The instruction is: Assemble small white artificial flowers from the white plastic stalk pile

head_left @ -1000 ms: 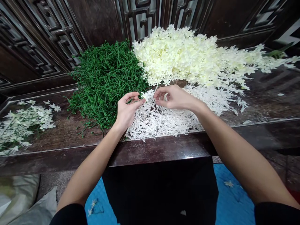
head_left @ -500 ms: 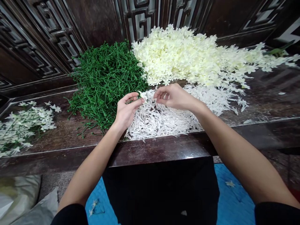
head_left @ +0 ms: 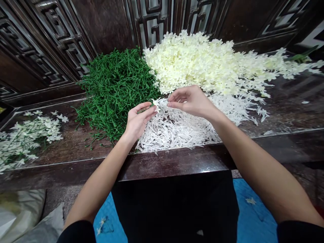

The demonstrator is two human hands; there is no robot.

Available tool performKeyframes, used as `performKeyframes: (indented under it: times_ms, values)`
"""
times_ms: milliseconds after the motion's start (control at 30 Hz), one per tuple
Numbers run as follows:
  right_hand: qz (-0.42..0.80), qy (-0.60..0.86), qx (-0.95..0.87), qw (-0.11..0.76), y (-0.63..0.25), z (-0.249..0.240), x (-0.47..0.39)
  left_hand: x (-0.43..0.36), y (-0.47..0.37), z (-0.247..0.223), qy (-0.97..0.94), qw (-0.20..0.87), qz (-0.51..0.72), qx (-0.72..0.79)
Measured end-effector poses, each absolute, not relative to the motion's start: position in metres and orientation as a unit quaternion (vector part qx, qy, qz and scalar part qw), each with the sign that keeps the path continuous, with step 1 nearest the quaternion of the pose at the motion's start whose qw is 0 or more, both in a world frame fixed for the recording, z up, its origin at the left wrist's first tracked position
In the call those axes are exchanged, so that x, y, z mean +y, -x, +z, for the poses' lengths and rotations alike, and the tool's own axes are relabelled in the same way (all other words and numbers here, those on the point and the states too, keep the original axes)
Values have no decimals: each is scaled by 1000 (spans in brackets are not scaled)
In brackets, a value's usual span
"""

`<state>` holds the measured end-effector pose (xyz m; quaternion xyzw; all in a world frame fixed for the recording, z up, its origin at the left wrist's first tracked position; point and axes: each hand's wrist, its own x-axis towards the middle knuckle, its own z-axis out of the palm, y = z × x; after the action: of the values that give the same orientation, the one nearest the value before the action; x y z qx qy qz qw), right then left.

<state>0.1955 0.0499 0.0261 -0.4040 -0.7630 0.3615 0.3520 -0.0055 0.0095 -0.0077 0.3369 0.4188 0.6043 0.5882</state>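
My left hand (head_left: 138, 118) pinches a green stem with a small white flower (head_left: 157, 105) at its tip, beside the pile of green stems (head_left: 118, 87). Just to the right, my right hand (head_left: 191, 100) is curled over the heap of thin white pieces (head_left: 177, 130), thumb and forefinger close together; whether something tiny is between them cannot be made out. Behind my right hand lies a large mound of cream flower heads (head_left: 202, 64).
Assembled white flowers on green stems (head_left: 32, 135) lie at the left on the dark wooden bench (head_left: 76, 145). Carved wooden panels (head_left: 106, 23) stand behind. Pale sacks (head_left: 27, 209) are at the lower left, and blue cloth (head_left: 253, 222) lies below.
My right hand has lifted slightly and its fingers have drawn closer together. My left hand stays nearly in place with the flower.
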Motion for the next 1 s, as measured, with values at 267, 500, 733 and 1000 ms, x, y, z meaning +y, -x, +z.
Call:
performKeyframes:
  times_ms: [267,500,733,1000]
  values:
    - [420,401,-743,333,-196,22,51,10,5,-6,-327,597,601,418]
    - [383,381,-772,334,-197,20,53,9,5,-6,-344,588,595,427]
    - [359,397,-795,286,-198,20,54,9,5,-6,-338,590,599,422]
    - [387,419,-766,294,-197,22,52,9,5,-8,-337,594,603,413]
